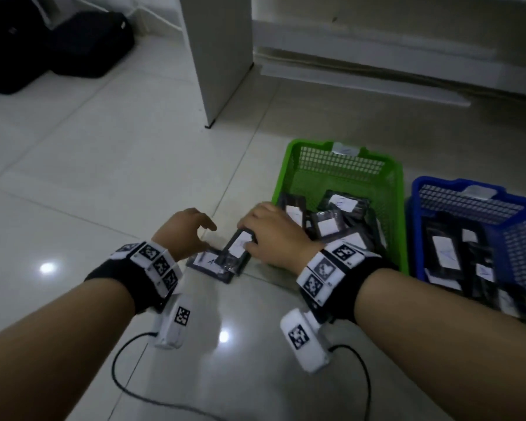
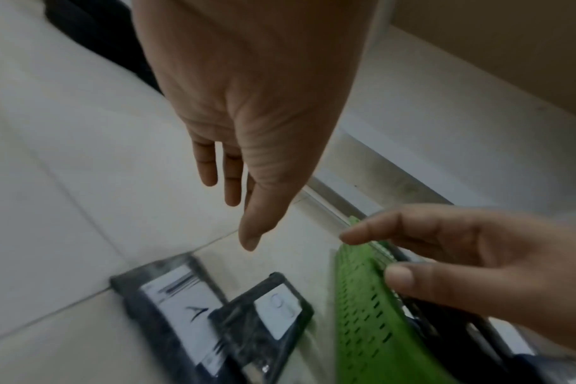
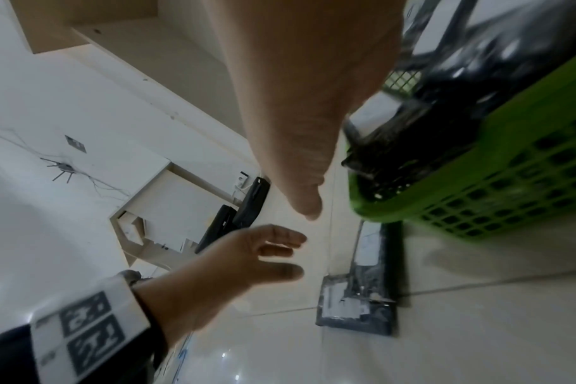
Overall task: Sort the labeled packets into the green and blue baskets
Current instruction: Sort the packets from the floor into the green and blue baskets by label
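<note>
Two packets are lying on the tile floor [image 1: 104, 165] just left of the green basket [image 1: 397, 189]. Packet A [image 2: 181, 309] is lying flat; packet B [image 2: 273, 309] is overlapping its right end, tilted across it. Labels are readable in the left wrist view, "A" clearly, the other looking like "B".

The right hand [image 1: 274, 235] is hovering over packet B [image 1: 239, 244]. In the head view the fingers look like they are touching its upper edge; in the wrist views they are extended and apart from it, so cannot tell whether it is gripping. The left hand [image 1: 186, 232] is hanging over the floor beside packet A [image 1: 207, 261], fingers loosely spread and holding nothing.

The green basket is sitting half full of dark packets with white labels. The blue basket [image 1: 416, 223] is standing just right of it, also holding packets. Both wrists are wearing black bands with marker tags [image 1: 158, 262] and cabled white units. A white furniture leg [image 1: 222, 56] is standing behind, and black bags [image 1: 58, 41] are lying far left.
</note>
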The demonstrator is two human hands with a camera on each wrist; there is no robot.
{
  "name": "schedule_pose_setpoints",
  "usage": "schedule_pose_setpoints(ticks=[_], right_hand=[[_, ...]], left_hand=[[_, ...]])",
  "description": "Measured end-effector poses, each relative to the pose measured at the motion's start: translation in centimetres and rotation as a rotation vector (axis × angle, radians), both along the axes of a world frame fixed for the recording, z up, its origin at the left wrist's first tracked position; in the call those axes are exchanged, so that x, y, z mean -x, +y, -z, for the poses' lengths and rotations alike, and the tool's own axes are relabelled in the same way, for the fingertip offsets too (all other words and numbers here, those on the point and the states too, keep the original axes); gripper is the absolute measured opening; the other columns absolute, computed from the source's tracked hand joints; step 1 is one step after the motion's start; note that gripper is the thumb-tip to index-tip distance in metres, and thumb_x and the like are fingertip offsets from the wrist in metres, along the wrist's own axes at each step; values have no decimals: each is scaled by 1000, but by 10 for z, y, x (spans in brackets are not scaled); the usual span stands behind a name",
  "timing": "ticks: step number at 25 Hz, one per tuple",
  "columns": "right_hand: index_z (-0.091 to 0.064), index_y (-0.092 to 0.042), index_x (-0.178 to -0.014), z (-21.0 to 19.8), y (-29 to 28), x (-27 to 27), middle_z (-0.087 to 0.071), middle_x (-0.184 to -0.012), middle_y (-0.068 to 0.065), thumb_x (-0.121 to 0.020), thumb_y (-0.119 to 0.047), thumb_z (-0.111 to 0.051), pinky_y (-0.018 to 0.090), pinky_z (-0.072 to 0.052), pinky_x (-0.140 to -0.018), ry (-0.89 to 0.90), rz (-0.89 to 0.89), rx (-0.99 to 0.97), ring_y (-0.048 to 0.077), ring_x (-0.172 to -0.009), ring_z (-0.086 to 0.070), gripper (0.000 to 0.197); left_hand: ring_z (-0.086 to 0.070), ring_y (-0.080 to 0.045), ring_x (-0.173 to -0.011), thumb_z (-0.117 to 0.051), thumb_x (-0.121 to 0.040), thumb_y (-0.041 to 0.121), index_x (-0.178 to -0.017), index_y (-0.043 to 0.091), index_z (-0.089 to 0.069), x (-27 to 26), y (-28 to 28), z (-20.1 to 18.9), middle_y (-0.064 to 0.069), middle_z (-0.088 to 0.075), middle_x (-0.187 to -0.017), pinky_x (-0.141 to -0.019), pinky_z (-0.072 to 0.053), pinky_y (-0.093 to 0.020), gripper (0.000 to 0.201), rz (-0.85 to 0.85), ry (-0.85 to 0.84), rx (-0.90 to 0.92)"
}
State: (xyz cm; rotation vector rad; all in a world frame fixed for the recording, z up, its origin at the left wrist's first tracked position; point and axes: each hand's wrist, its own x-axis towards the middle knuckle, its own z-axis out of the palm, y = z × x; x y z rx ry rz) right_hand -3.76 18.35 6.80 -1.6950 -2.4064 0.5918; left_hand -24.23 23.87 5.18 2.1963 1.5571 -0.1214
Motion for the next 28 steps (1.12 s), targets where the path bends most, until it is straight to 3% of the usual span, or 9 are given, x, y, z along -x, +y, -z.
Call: schedule_pose_setpoints(ticks=[3, 6, 11, 14, 16, 19, 21, 24, 28], right_hand=[[-51, -15, -132, 21, 32, 33, -52, -129, 10, -86, -20, -54, 37, -34, -104, -264, -157, 94, 30, -123, -41, 46], [-44, -20, -137, 34, 48, 49, -42, -136, 9, -93, -16, -46, 40, -41, -92, -492, -230, 224, 31, -124, -39, 44], [-51, -20, -128, 48, 54, 58, -44, -131, 10, -93, -14, -43, 39, -39, -85, -613, -243, 200, 32, -123, -37, 36], [-52, -15, -120, 49, 56, 54, -50, -124, 11, -87, -9, -49, 37, -36, -77, -572, -233, 207, 31, -117, -42, 34], [-53, -13, -109, 44, 56, 49, -54, -109, 13, -84, -2, -49, 34, -37, -70, -491, -195, 227, 31, -102, -51, 27], [-52, -8, -99, 27, 55, 40, -49, -92, 12, -81, 3, -50, 35, -42, -66, -340, -122, 180, 28, -83, -52, 21], [-53, -10, -96, 12, 58, 31, -48, -92, 11, -79, 2, -49, 34, -42, -67, -198, -47, 122, 28, -79, -50, 21], [-54, -16, -91, -8, 67, 8, -50, -89, 7, -77, 3, -50, 31, -38, -64, 24, 101, 5, 27, -79, -49, 24], [-51, -18, -93, -28, 66, -48, -61, -91, 5, -85, -4, -55, 36, -47, -69, 247, 373, -84, 25, -83, -58, 17]], left_hand=[[-54, -25, -113, -79, -66, 17, -119, 18, -62, 27, -4, 39, -6, -56, -125, -97, -38, -28, 55, 22, -55, 38], [-55, -24, -115, -81, -62, 20, -126, 16, -56, 43, -5, 62, -5, -56, -127, -97, -37, -28, 68, 89, -101, 65], [-47, -25, -115, -84, -60, 28, -134, 25, -48, 46, -10, 80, -1, -49, -130, -100, -34, -32, 82, 87, -83, 7], [-50, -24, -103, -84, -57, 19, -124, 23, -55, 42, -11, 80, -5, -45, -120, -90, -44, -31, 73, 47, -165, 15], [-52, -21, -95, -83, -57, 12, -118, 18, -55, 41, -6, 73, -7, -45, -115, -84, -45, -27, 67, -15, -264, 70], [-56, -19, -92, -84, -63, 12, -117, 21, -50, 44, 5, 56, -2, -57, -108, -80, -47, -27, 64, -70, -339, 191], [-58, -19, -92, -80, -70, 8, -115, 24, -49, 44, 11, 40, 1, -59, -104, -75, -53, -25, 57, -172, -561, 285], [-60, -24, -89, -61, -86, 0, -119, 20, -47, 33, 19, 14, -9, -54, -113, -69, -60, -28, 41, -430, -1007, 389], [-64, -29, -85, -51, -91, -3, -124, 27, -41, -13, 29, -6, -13, -53, -116, -66, -60, -33, 46, -517, -1217, 301]])
